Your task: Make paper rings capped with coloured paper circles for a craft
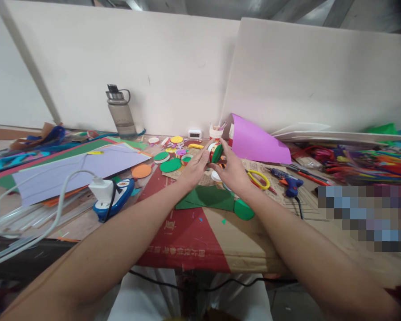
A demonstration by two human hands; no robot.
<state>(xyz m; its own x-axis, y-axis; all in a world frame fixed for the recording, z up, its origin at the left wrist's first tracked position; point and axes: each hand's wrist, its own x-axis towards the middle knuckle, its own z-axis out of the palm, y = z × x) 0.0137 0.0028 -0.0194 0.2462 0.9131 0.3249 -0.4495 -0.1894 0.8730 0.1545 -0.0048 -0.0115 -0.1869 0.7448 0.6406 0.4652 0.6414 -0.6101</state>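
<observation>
Between both hands, raised over the middle of the table, is a small round piece [215, 152] with a green face and a red and white side. My left hand [196, 168] presses against its left side with the fingers together. My right hand [233, 168] has its fingertips on the top and right of the same piece, with the thumb below. Beneath the hands lie a dark green sheet [205, 198] and a green disc [243, 209]. More green discs [170, 165] lie left of my left hand. Yellow-handled scissors [259, 179] rest beside my right wrist.
A water bottle [121, 113] stands at the back left, behind stacked coloured sheets [76, 171]. A power strip [115, 198] with a white cable sits at left. A purple sheet [257, 142], blue glue gun [290, 183] and colourful pipe cleaners [364, 165] are at right.
</observation>
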